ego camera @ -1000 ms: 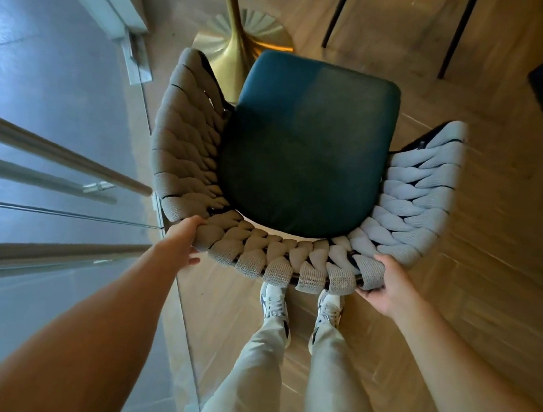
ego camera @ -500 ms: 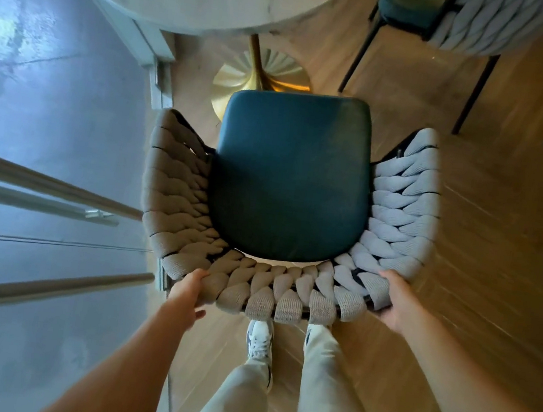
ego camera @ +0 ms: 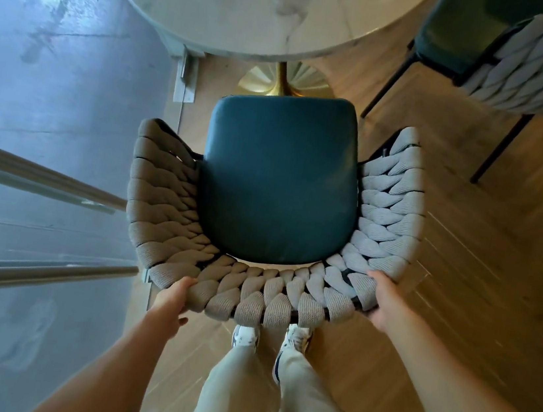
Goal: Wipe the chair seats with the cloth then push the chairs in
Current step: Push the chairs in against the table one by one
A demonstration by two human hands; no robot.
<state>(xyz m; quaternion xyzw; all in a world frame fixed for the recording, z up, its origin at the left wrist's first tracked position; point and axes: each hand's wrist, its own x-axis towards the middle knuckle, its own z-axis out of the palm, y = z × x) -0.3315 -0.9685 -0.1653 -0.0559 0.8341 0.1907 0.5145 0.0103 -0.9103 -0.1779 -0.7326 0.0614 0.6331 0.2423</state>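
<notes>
A chair with a dark teal seat [ego camera: 280, 179] and a curved backrest of woven grey rope [ego camera: 268, 295] stands right below me, facing a round marble table [ego camera: 255, 6]. My left hand [ego camera: 172, 300] grips the backrest's lower left rim. My right hand [ego camera: 385, 300] grips the rim at the lower right. The seat's front edge lies just short of the table's edge, over the gold pedestal base [ego camera: 279, 80]. No cloth is in view.
A second chair of the same kind [ego camera: 524, 56] stands at the upper right by the table, on black legs. A glass wall with metal rails [ego camera: 42, 175] runs along the left. Wooden floor spreads to the right. My legs and white shoes [ego camera: 246, 335] are behind the chair.
The chair has slid forward toward the table with both hands on its backrest. I have stepped after it, and the tabletop and second chair have come into view.
</notes>
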